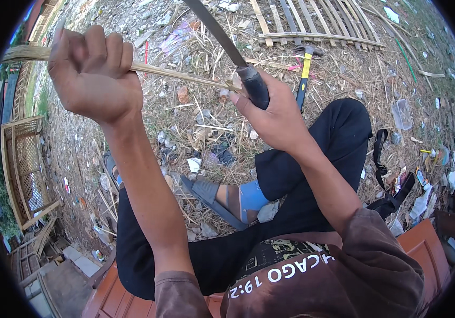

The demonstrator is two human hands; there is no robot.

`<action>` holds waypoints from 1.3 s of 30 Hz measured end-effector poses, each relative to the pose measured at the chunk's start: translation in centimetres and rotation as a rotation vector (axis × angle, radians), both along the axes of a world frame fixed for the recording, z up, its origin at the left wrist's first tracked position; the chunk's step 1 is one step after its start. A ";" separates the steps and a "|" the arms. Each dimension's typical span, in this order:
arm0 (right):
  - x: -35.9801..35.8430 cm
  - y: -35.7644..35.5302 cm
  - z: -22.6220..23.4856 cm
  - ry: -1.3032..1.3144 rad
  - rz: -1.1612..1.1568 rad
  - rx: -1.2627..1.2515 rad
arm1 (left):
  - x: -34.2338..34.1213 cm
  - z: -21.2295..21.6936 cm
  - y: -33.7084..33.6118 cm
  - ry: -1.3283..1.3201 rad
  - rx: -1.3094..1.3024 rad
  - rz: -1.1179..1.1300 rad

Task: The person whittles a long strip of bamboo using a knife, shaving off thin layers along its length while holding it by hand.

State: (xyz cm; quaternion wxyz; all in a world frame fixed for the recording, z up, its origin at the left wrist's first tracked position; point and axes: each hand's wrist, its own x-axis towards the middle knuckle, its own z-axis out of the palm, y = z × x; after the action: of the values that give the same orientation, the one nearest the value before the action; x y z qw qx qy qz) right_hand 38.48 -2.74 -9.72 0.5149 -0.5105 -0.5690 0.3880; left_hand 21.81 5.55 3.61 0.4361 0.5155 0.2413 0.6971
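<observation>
Head view, left hand [97,79]: fingers curled tightly round a stick [180,75].
Right hand [275,114]: fingers gripped a knife [222,40] by its handle [255,87].

Daylight fell on littered, straw-strewn ground [81,153]; a framed lattice panel [29,164] stood at middle left beside green foliage [0,188], and a reddish-brown panelled board [426,246] showed at lower right.

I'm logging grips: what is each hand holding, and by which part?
The left hand grips a long pale strip partway along its length; the right hand holds a long-bladed knife by its black handle.
</observation>
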 end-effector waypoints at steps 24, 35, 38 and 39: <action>1.4 -1.9 -10.7 -0.399 0.007 -0.387 | 1.7 -0.1 0.2 0.036 -0.028 -0.018; 0.3 -1.6 -6.6 0.180 0.162 -0.829 | 1.2 -0.1 0.1 0.019 -0.056 0.031; -0.4 -1.2 -1.3 -0.022 0.058 -0.342 | 1.1 -0.1 -0.1 0.051 -0.018 0.035; -0.4 -1.4 0.2 0.003 0.045 -0.264 | 1.1 -0.1 0.0 0.036 -0.023 0.044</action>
State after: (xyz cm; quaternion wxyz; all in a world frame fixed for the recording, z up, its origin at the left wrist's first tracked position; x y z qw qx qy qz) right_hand 38.10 -4.13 -9.49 0.4354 -0.5602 -0.5235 0.4717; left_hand 22.93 5.57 3.55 0.4219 0.5175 0.2684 0.6944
